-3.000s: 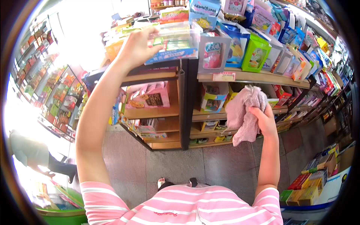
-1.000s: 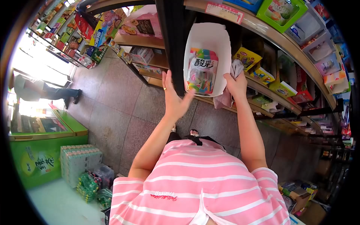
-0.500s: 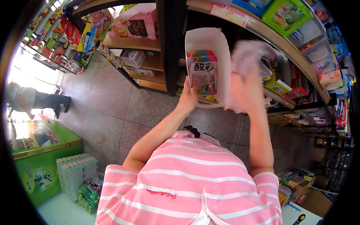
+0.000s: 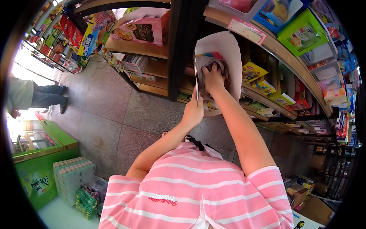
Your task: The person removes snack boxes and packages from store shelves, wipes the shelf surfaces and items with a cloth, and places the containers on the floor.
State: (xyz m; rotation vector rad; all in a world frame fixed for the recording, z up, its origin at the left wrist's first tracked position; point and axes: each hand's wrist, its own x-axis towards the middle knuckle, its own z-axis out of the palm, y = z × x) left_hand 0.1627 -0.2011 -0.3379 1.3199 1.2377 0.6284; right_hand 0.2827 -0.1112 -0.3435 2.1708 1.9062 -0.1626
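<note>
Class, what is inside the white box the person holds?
Inside the white box: the right hand, a greyish cloth beneath it, and the top of a colourful packet. What lies under the cloth is hidden.

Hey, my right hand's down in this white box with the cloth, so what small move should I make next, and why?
Perhaps slide the cloth towards the right inner wall of the white box: your right hand has it inside, over the contents, your left hand holds the box's left side, and that right wall looks uncovered.
</note>
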